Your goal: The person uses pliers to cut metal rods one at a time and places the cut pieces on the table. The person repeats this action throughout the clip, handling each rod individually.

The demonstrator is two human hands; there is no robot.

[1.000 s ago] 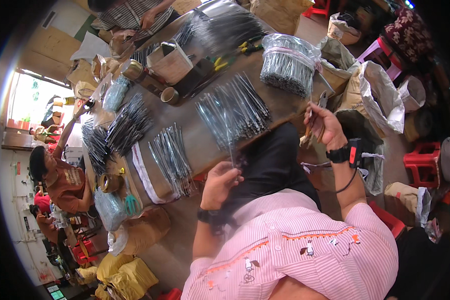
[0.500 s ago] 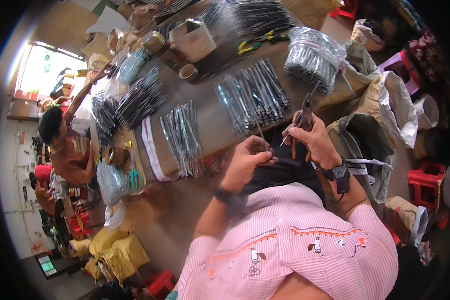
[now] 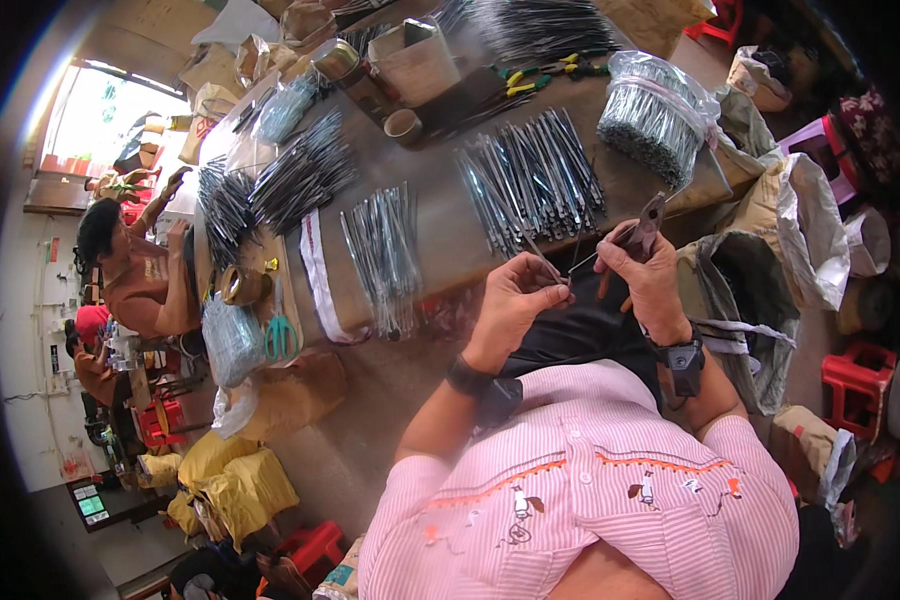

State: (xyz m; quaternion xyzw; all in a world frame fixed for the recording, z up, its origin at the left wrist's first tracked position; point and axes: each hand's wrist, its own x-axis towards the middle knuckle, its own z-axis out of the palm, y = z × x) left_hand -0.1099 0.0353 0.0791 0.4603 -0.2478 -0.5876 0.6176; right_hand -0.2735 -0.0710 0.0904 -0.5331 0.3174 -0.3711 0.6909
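Observation:
My left hand (image 3: 518, 305) is closed, pinching a thin metal strip (image 3: 538, 252) that slants up toward the table edge. In my right hand (image 3: 650, 280) is a pair of pliers (image 3: 649, 222), jaws pointing up and away, handles down through the palm. From the right fingertips a thin rod (image 3: 583, 264) reaches to the left fingertips; whether it joins the strip is too small to tell. Just beyond my hands lies a wide row of dark, shiny metal strips (image 3: 535, 180). A narrower bundle of strips (image 3: 383, 260) lies to its left.
A plastic-wrapped bundle (image 3: 655, 115) sits at the table's right end, near yellow-handled pliers (image 3: 530, 82). Farther left are a tape roll (image 3: 240, 287) and teal scissors (image 3: 281, 335). Open sacks (image 3: 740, 290) stand right of me. A co-worker (image 3: 150, 270) sits at the left.
My hands have come together, the right turning the pliers slightly and the thin rod now reaching the left fingertips. The view has shifted a little. The co-worker's outstretched arm has drawn back.

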